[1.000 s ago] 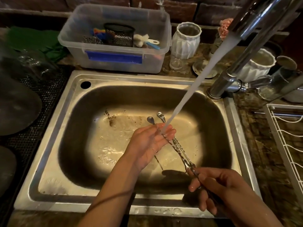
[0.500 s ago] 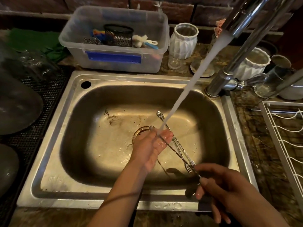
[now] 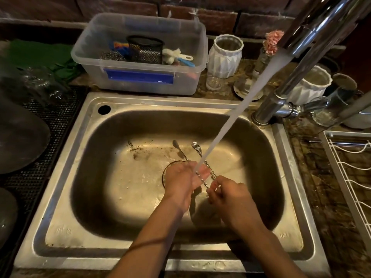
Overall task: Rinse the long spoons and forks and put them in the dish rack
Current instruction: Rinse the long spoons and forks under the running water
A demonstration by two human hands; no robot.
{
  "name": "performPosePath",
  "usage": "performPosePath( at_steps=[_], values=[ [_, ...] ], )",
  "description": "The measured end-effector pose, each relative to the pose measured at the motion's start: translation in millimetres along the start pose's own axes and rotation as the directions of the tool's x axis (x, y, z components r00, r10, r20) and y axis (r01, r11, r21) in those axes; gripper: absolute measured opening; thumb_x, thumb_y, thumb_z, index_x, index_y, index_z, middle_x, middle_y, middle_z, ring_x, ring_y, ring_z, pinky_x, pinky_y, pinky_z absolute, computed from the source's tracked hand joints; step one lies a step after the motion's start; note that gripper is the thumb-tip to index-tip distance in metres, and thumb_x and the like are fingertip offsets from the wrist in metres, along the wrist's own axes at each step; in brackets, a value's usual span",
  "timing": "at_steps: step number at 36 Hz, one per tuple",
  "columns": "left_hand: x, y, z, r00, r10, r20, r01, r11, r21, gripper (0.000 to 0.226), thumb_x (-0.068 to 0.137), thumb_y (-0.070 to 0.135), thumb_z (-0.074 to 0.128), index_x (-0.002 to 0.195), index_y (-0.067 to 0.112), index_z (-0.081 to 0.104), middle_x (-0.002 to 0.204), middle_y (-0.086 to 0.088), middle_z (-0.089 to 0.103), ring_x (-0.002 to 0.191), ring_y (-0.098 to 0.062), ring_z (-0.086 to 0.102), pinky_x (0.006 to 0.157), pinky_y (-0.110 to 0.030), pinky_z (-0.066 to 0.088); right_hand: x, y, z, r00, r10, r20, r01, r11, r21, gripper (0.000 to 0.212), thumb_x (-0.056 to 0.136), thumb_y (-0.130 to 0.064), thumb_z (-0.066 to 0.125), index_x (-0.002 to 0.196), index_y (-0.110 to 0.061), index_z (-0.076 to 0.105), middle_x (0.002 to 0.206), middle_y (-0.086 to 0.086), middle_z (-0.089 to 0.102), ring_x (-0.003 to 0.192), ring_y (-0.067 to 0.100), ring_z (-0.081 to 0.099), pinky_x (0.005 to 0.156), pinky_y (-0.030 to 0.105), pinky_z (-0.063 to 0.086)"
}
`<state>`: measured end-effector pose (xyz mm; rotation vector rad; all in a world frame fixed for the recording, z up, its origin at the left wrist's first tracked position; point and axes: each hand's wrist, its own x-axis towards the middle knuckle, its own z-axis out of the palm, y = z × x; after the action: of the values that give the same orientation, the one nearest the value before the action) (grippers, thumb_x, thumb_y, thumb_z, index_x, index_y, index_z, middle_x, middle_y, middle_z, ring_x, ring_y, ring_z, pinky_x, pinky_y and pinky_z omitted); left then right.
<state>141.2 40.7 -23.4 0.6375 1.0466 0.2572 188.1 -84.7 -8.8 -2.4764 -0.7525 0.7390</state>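
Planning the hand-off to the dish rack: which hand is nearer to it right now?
Right. The right hand grips the long spoons over the sink, on the side toward the dish rack. The left hand is farther from it, under the water stream.

Both forearms reach forward, hands nearly touching. Left hand (image 3: 185, 177) flat, palm up, fingers straight and together. Right hand (image 3: 226, 194) just right of it, fingers curled into a pinching grip, knuckles up.

Dim, warm light falls from above onto the sink (image 3: 236, 240) floor, which shines palely; its walls and the counter edges sink into shadow. Wide-angle bending curves the rim. The tap (image 3: 313, 35) looks blurred, perhaps too close.
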Motion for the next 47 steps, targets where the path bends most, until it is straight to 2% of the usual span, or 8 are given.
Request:
performPosePath(
  at_steps=[4,8,21,24,27,30,40,47],
  values=[
    [8.4,-0.3,4.0,0.999,-0.002,-0.038,0.006,0.996,0.093,0.015,0.098,-0.001,0.054,0.101,-0.003,0.069,0.094,-0.025,0.075,0.081,-0.028,0.078,0.075,-0.036,0.064,13.8,-7.3,0.7,1.0,-0.009,-0.001,0.009,0.997,-0.079,0.011,0.092,-0.033,0.063,0.102,-0.029,0.061,0.08,0.0,0.071,0.077,0.022,0.066,0.068,0.034,0.056],
    [10.7,-4.0,5.4,1.0,0.005,-0.012,-0.003,0.987,0.161,0.023,0.099,0.006,0.053,0.089,0.005,0.074,0.087,-0.016,0.077,0.08,-0.025,0.075,0.077,-0.036,0.061,25.4,-9.3,-2.0,0.998,-0.046,0.042,0.048,0.997,-0.055,0.012,0.093,-0.019,0.062,0.099,-0.025,0.071,0.085,0.002,0.067,0.072,0.014,0.058,0.055,0.011,0.035],
    [14.7,2.5,-10.0,0.993,-0.114,-0.041,0.117,0.989,0.089,0.018,0.102,0.008,0.05,0.097,0.002,0.066,0.098,-0.019,0.075,0.082,-0.026,0.078,0.081,-0.036,0.063,57.9,27.3,-8.9,0.99,0.135,-0.025,-0.138,0.976,-0.168,0.017,0.09,-0.019,0.059,0.085,-0.011,0.073,0.086,0.014,0.073,0.081,0.033,0.069,0.077,0.044,0.058],
    [11.3,4.9,-10.3,0.992,-0.118,-0.047,0.123,0.986,0.117,0.018,0.103,0.011,0.05,0.095,0.004,0.065,0.101,-0.019,0.075,0.08,-0.024,0.077,0.084,-0.036,0.062,63.1,31.1,-5.3,0.983,0.185,0.0,-0.181,0.961,-0.211,0.016,0.089,-0.018,0.058,0.085,-0.014,0.073,0.089,0.014,0.073,0.086,0.035,0.069,0.08,0.044,0.059],
    [7.7,6.9,-12.1,0.991,-0.125,-0.056,0.134,0.972,0.194,0.021,0.104,0.012,0.048,0.094,0.001,0.064,0.097,-0.02,0.073,0.075,-0.026,0.069,0.064,-0.026,0.059,64.5,33.0,-1.8,0.978,0.209,0.019,-0.196,0.942,-0.272,0.014,0.089,-0.026,0.059,0.087,-0.022,0.071,0.092,0.007,0.074,0.089,0.031,0.069,0.078,0.039,0.057],
    [4.1,8.8,-13.7,0.988,-0.143,-0.064,0.154,0.961,0.228,0.023,0.105,0.014,0.045,0.1,0.0,0.063,0.096,-0.021,0.069,0.081,-0.028,0.062,0.06,-0.026,0.053,64.2,32.5,-2.4,0.978,0.208,0.022,-0.189,0.923,-0.335,0.017,0.09,-0.037,0.057,0.093,-0.029,0.071,0.097,0.001,0.074,0.096,0.028,0.069,0.079,0.037,0.055],
    [-12.7,18.7,-20.3,0.99,-0.117,-0.073,0.135,0.936,0.326,0.038,0.108,0.029,0.037,0.103,0.003,0.064,0.091,-0.014,0.064,0.069,-0.02,0.055,0.054,-0.024,0.043,45.0,26.0,-19.9,0.982,0.187,0.005,-0.18,0.953,-0.244,0.027,0.092,-0.05,0.052,0.099,-0.031,0.071,0.101,0.0,0.073,0.096,0.026,0.068,0.081,0.039,0.055],
    [-32.9,28.0,-18.8,0.998,-0.019,-0.067,0.047,0.897,0.44,0.033,0.106,0.021,0.039,0.111,0.004,0.067,0.096,-0.009,0.065,0.087,-0.02,0.06,0.08,-0.035,0.054,24.3,22.1,-40.3,0.991,0.132,-0.029,-0.135,0.986,-0.097,0.022,0.093,-0.038,0.054,0.097,-0.028,0.073,0.095,-0.003,0.074,0.09,0.021,0.068,0.081,0.044,0.058]
  ],
)
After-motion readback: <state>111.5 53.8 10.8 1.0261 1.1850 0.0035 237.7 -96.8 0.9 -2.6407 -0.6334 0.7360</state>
